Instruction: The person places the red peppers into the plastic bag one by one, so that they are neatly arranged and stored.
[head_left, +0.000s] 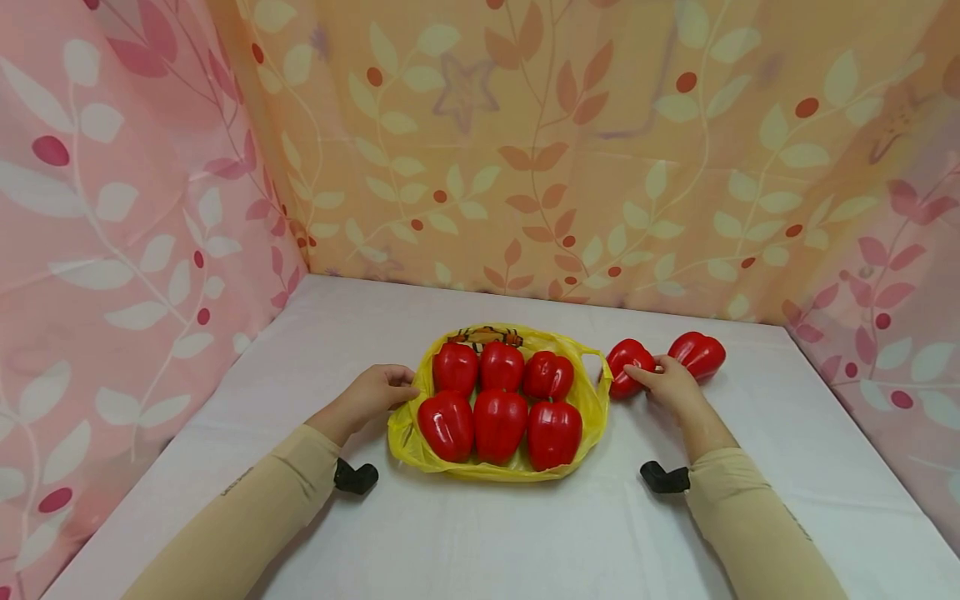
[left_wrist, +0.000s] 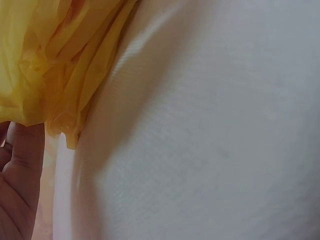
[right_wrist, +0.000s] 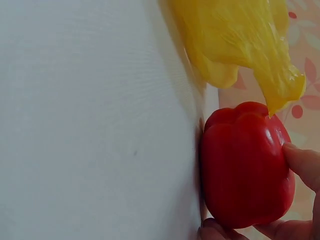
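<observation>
A yellow plastic bag (head_left: 596, 417) lies spread on the table with its mouth up; several red bell peppers (head_left: 501, 425) sit inside in two rows. At the bag's left rim, my left hand (head_left: 372, 396) pinches the plastic; the left wrist view shows only part of this hand (left_wrist: 22, 175) below the yellow folds (left_wrist: 75, 75). My right hand (head_left: 673, 385) grips a red bell pepper (head_left: 628, 358) just right of the bag, with thumb and fingers around it. In the right wrist view that pepper (right_wrist: 245, 165) rests against the table beside the bag's handle (right_wrist: 280, 85).
Another red bell pepper (head_left: 701, 354) lies behind and to the right of my right hand. White cloth covers the table (head_left: 480, 542). Patterned curtains (head_left: 480, 167) stand at the back and both sides. A black wrist mount (head_left: 663, 477) sticks out from each sleeve.
</observation>
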